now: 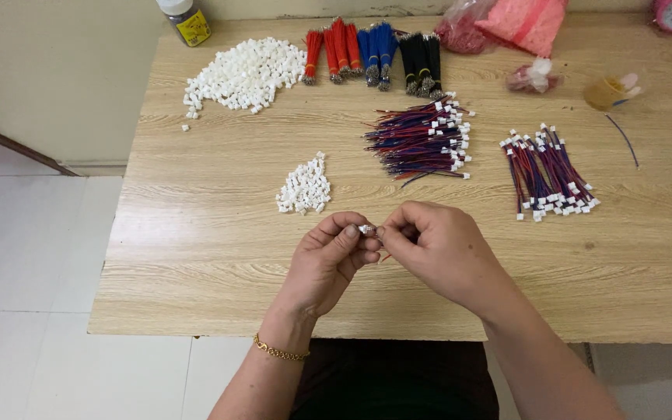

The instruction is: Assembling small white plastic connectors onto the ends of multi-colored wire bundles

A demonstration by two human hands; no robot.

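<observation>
Left hand [328,260] and right hand [429,249] pinch a white connector [366,229] — tiny, light, rigid; its thin wires, apparently flexible, are mostly hidden.

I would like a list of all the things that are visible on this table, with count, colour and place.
wooden table: one, light brown, fills the view
large heap of small white plastic connectors: one, white, far left
small heap of white connectors: one, white, centre, just beyond the hands
bundles of loose wires: several, red, blue and black, far edge
pile of wire sets with white plugs: one, red, blue and black, centre right
second pile of wire sets: one, same colours, right
pink plastic bags: two at least, far right
jar with yellow label: one, far left corner
small white connector: one, pinched between both hands
left hand: gold bracelet on wrist
right hand: fingertips at the connector
</observation>
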